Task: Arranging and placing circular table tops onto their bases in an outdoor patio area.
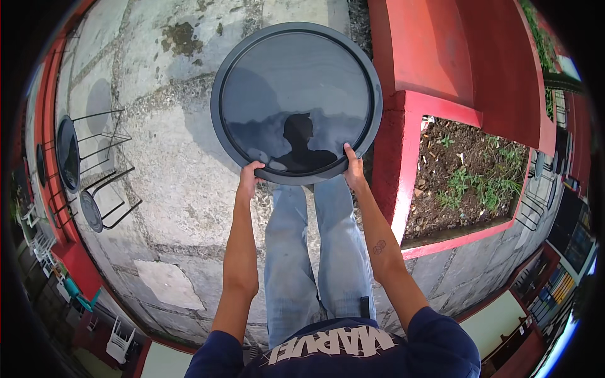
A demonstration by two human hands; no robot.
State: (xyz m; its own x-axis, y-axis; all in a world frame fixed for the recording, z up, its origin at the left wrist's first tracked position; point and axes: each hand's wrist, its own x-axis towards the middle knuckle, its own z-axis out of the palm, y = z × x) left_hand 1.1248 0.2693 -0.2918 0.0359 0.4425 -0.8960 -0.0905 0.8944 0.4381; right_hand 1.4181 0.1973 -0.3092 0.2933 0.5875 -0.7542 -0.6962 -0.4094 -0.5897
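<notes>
A large round black tray or tabletop (298,80) with a raised rim is held out in front of me, tilted a little. Its glossy surface holds a dark reflection of a head and shoulders. My left hand (250,178) grips the near rim at the left, thumb on top. On the right part of the near rim, my right hand (353,165) has its thumb over the edge. The fingers of both hands are partly hidden beneath the rim. Whatever supports the disc from below, if anything, cannot be seen.
Red-painted low walls (401,165) edge a soil bed (465,175) with weeds at the right. Round dark tables (68,153) and a stool (91,211) with thin metal legs stand at the left on stained concrete paving (189,212). White plastic chairs (119,341) are at the lower left.
</notes>
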